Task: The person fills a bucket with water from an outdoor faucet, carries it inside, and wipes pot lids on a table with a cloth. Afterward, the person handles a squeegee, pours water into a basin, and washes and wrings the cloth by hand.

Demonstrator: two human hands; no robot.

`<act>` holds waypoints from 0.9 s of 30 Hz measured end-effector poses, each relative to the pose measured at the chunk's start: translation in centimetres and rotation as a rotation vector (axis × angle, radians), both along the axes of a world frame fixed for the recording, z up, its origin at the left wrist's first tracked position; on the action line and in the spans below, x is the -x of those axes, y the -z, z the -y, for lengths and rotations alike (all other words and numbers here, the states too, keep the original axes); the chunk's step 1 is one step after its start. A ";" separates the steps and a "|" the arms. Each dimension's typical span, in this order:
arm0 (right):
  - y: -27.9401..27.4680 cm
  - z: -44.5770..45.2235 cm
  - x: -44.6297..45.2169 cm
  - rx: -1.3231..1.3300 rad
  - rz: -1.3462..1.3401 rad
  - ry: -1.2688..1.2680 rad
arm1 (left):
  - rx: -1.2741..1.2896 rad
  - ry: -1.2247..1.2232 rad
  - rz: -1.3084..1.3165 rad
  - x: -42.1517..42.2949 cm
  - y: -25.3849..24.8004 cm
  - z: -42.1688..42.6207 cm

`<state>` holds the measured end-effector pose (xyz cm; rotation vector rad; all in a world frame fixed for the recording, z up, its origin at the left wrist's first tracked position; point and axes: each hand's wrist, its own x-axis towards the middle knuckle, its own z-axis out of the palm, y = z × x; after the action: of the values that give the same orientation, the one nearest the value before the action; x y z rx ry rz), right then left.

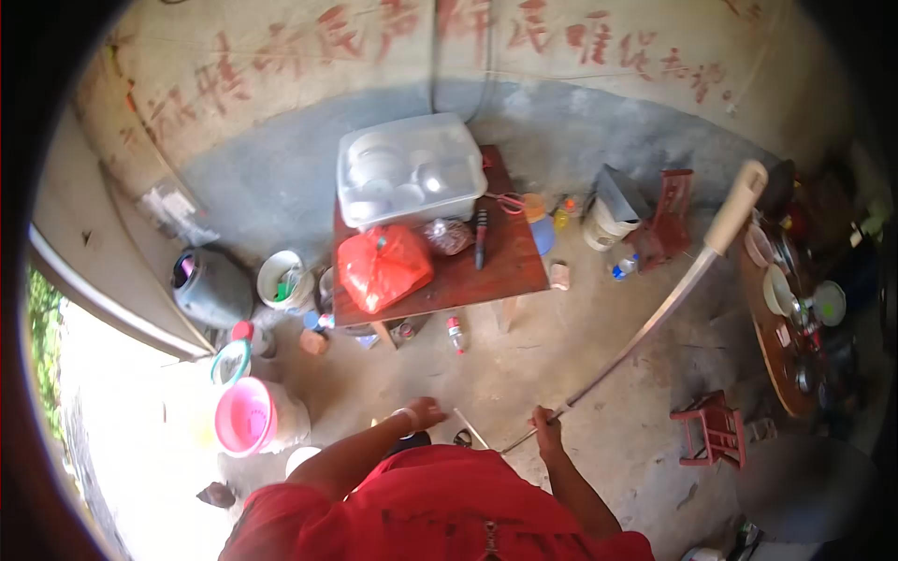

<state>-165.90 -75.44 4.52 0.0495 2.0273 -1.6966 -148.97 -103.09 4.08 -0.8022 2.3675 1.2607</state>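
Note:
My right hand (546, 430) is closed around the lower part of a long, slender, curved pole (645, 329). The pole slants up to the right and ends in a thicker, pale section (739, 208); its other end runs down in front of my red shirt (440, 486). My left hand (423, 413), with a band at the wrist, hovers at the left with loosely bent fingers and nothing visible in it. A thin pale stick (470, 428) shows between my two hands; I cannot tell what it belongs to.
Ahead stands a red-brown table (505, 271) with a clear plastic bin (412, 201) and a red plastic bag (383, 271). A pink bucket (245, 418) stands left, a small red stool (711, 432) right. Dishes crowd a wooden table (769, 360) at far right.

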 end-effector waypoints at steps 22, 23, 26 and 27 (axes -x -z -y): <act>-11.5 0.5 16.7 -0.187 -0.156 0.080 | -0.157 -0.349 0.313 -17.1 2.5 8.5; -11.0 0.6 16.8 -0.186 -0.156 0.095 | -0.146 -0.314 0.291 -15.2 1.6 9.6; -9.4 0.8 17.0 -0.107 -0.159 0.116 | -0.177 -0.286 0.254 -12.9 5.7 13.9; -8.3 0.8 17.1 -0.071 -0.176 0.137 | -0.215 -0.296 0.250 -12.5 7.1 15.4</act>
<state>-182.96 -76.24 12.78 0.0671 2.2592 -1.7662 -136.51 -118.49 -3.06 -1.1934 1.9300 1.4050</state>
